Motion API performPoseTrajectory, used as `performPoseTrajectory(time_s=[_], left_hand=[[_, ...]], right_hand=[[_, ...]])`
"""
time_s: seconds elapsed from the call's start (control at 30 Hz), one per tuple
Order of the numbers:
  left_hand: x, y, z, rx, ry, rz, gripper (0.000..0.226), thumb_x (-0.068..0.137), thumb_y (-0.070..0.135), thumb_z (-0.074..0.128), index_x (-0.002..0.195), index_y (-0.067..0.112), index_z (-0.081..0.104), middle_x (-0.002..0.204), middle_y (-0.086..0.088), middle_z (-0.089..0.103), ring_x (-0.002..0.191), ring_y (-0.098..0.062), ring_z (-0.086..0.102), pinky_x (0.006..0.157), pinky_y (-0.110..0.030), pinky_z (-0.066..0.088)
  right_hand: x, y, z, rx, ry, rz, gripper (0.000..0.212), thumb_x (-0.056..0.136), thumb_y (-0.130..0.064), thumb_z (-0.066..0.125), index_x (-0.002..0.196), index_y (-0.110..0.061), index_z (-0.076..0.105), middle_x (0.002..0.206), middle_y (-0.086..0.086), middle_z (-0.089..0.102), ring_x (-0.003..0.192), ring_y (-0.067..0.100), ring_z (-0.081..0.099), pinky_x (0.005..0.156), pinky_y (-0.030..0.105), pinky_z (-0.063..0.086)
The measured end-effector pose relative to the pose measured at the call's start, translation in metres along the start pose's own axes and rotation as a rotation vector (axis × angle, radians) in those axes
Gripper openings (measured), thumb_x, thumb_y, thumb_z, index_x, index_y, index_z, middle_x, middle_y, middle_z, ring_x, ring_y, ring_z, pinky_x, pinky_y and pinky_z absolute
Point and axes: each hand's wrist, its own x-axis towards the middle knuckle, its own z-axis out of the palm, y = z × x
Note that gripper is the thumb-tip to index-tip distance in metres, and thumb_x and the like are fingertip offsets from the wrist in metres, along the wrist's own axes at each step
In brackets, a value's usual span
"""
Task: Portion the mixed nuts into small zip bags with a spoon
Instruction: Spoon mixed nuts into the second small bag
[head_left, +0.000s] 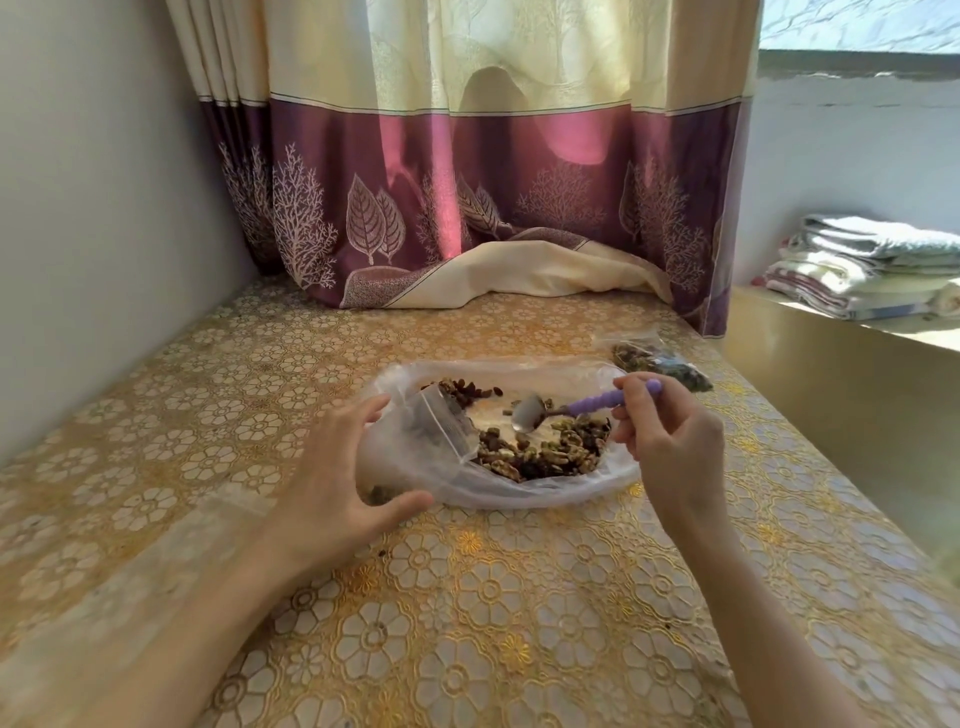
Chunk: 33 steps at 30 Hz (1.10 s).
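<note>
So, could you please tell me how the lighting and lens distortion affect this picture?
Head view: sunlight glows through the curtain; the window is blown out; wide-angle bending curves the table edges; the spoon bowl glints.

Left hand (347, 467) cupped with fingers spread, right hand (670, 441) pinching

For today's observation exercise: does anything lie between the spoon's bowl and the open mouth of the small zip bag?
Nothing visible does. The spoon, held in the right hand, hangs over the mixed nuts, and the left hand holds the small zip bag with its mouth turned toward the spoon across a bare gap.
</note>
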Motion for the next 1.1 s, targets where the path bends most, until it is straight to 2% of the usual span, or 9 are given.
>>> performPoseTrajectory(time_s=[0.07,0.17,0.27,0.4,0.53,0.6,0.7,0.9,1.1], left_hand=[[-0.001,0.0,0.002,0.074,-0.006,0.004,0.111,0.05,0.074,0.063,0.142,0.03,0.018,0.127,0.011,0.025,0.112,-0.007,0.03,0.096,-0.03,0.031],[-0.004,-0.002,0.0,0.097,-0.082,-0.054,0.11,0.052,0.067,0.069,0.141,0.034,0.013,0.127,0.005,0.027,0.112,-0.007,0.029,0.099,-0.031,0.031],[-0.004,-0.001,-0.001,0.066,-0.131,-0.14,0.107,0.051,0.068,0.064,0.139,0.034,0.014,0.118,0.011,0.025,0.109,-0.006,0.033,0.099,-0.028,0.033],[-0.004,-0.004,0.002,0.058,-0.091,-0.132,0.08,0.07,0.046,0.073,0.134,0.023,0.03,0.111,0.011,0.041,0.101,-0.006,0.044,0.085,-0.02,0.037],[-0.005,-0.006,0.003,0.055,-0.106,-0.103,0.053,0.077,0.037,0.07,0.121,0.026,0.043,0.102,0.006,0.055,0.093,-0.009,0.052,0.08,-0.026,0.046],[-0.006,-0.006,0.003,0.065,-0.088,-0.084,0.044,0.08,0.034,0.068,0.117,0.028,0.046,0.1,0.006,0.057,0.091,-0.008,0.053,0.078,-0.025,0.046],[-0.004,-0.002,0.006,0.075,-0.023,-0.072,0.032,0.081,0.027,0.068,0.108,0.029,0.05,0.087,0.01,0.058,0.077,-0.004,0.054,0.064,-0.015,0.04],[0.001,0.003,0.01,0.061,0.029,-0.152,0.029,0.081,0.028,0.069,0.099,0.03,0.047,0.077,0.017,0.052,0.07,0.001,0.05,0.054,-0.01,0.033],[0.003,0.002,0.008,-0.012,0.008,-0.201,0.031,0.079,0.036,0.069,0.102,0.028,0.05,0.078,0.017,0.056,0.062,0.005,0.048,0.051,-0.009,0.035]], right_hand=[[0.0,0.001,-0.001,0.003,-0.046,0.006,0.027,0.097,-0.013,0.05,0.078,-0.029,0.062,0.06,-0.017,0.066,0.054,0.019,0.05,0.051,0.033,0.041],[-0.002,0.002,0.001,0.105,-0.132,0.074,0.024,0.097,-0.011,0.048,0.079,-0.016,0.063,0.059,-0.012,0.066,0.053,0.01,0.046,0.048,0.02,0.039],[-0.004,0.004,0.007,0.192,-0.166,0.168,0.025,0.097,-0.01,0.048,0.078,-0.007,0.064,0.057,-0.006,0.065,0.05,0.007,0.047,0.045,0.016,0.038],[-0.006,0.007,0.011,0.251,-0.127,0.251,0.03,0.098,-0.011,0.046,0.076,-0.005,0.065,0.058,-0.003,0.067,0.051,0.011,0.051,0.043,0.017,0.041],[-0.004,0.008,0.009,0.32,-0.025,0.343,0.029,0.099,-0.012,0.046,0.076,-0.006,0.064,0.056,-0.001,0.067,0.049,0.01,0.052,0.042,0.016,0.041],[-0.003,0.009,0.007,0.364,0.012,0.385,0.028,0.099,-0.012,0.046,0.077,-0.006,0.064,0.055,-0.001,0.065,0.05,0.011,0.051,0.042,0.016,0.04],[0.0,0.007,0.005,0.421,0.056,0.436,0.029,0.099,-0.012,0.046,0.078,-0.003,0.064,0.056,0.002,0.063,0.052,0.014,0.051,0.043,0.017,0.04],[0.002,-0.007,0.004,0.528,0.084,0.403,0.026,0.099,-0.013,0.046,0.085,-0.001,0.064,0.058,0.004,0.06,0.051,0.01,0.053,0.046,0.016,0.042],[-0.004,-0.024,0.007,0.509,-0.015,0.278,0.025,0.097,-0.014,0.048,0.084,-0.002,0.067,0.059,0.004,0.06,0.049,0.011,0.052,0.044,0.017,0.04]])
